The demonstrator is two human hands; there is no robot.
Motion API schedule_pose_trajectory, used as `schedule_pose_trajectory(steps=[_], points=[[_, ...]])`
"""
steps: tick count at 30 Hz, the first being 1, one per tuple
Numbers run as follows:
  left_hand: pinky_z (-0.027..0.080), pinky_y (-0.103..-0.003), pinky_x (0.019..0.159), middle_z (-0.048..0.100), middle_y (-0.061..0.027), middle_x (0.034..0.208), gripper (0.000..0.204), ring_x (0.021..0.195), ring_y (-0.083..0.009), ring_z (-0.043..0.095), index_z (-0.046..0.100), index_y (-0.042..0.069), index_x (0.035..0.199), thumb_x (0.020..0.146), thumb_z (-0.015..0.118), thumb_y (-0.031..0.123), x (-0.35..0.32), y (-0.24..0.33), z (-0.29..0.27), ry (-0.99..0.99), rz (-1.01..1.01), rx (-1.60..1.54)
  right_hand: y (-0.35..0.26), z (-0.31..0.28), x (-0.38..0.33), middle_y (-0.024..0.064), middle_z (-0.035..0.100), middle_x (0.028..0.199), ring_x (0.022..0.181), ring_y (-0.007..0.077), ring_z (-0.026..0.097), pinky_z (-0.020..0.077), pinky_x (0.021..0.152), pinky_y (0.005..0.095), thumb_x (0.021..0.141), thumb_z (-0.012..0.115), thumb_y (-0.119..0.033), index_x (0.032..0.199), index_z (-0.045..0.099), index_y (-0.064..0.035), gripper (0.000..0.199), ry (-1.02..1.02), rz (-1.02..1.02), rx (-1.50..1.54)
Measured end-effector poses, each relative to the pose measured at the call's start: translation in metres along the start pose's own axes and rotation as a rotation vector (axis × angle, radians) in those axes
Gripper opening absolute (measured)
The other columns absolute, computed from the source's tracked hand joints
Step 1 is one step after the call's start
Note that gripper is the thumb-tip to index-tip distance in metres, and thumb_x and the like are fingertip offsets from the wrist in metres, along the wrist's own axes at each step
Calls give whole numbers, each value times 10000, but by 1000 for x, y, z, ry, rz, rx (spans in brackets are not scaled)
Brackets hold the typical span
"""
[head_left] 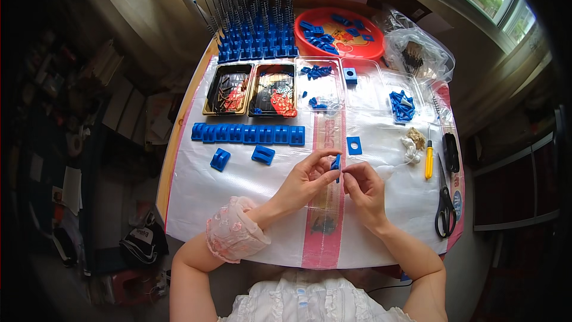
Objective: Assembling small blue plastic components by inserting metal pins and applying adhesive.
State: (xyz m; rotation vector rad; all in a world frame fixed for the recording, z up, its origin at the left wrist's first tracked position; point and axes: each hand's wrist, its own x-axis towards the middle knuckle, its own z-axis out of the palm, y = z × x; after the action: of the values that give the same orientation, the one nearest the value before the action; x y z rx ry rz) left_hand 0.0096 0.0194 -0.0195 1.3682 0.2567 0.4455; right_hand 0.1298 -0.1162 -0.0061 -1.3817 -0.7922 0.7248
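Between the thumb and fingers of my left hand (pixel 307 177) is a small blue plastic part (pixel 336 168), held on edge above the table. My right hand (pixel 364 189) is closed in a pinch against the right side of that part; whatever its fingertips hold is too small to make out. Just beyond the hands lies a flat blue square plate with a round hole (pixel 354 145). To the left stands a row of several blue brackets with curved tops (pixel 247 134). Nearer me are two loose blue brackets, one tilted (pixel 220 160), the other lying beside it (pixel 263 155).
Two black trays (pixel 205 110) hold small metal parts. Clear trays (pixel 372 106) hold blue pieces. Behind are blue pieces with upright springs and rods (pixel 256 30) and a red basin (pixel 372 53). A yellow-handled screwdriver (pixel 429 164) and black scissors (pixel 444 209) lie at the right.
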Motion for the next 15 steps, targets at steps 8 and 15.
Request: schedule_pose_trajectory(steps=[8, 15], points=[[492, -229, 802, 618, -62, 1082, 426, 880, -80, 587, 526, 91, 1342, 937, 648, 141, 0, 3, 2, 3, -43, -13, -3, -2, 0, -2, 658, 864, 780, 35, 589, 463, 653, 195, 936, 610, -49, 1040, 643, 4, 121, -38, 42, 21], [508, -241, 816, 642, -39, 1085, 415, 952, -85, 609, 509, 77, 1332, 941, 640, 126, 0, 5, -3, -38, -96, 49, 2, -5, 1, -10, 667, 873, 776, 32, 592, 476, 661, 194, 927, 635, -65, 1031, 654, -9, 120, -78, 86, 97]])
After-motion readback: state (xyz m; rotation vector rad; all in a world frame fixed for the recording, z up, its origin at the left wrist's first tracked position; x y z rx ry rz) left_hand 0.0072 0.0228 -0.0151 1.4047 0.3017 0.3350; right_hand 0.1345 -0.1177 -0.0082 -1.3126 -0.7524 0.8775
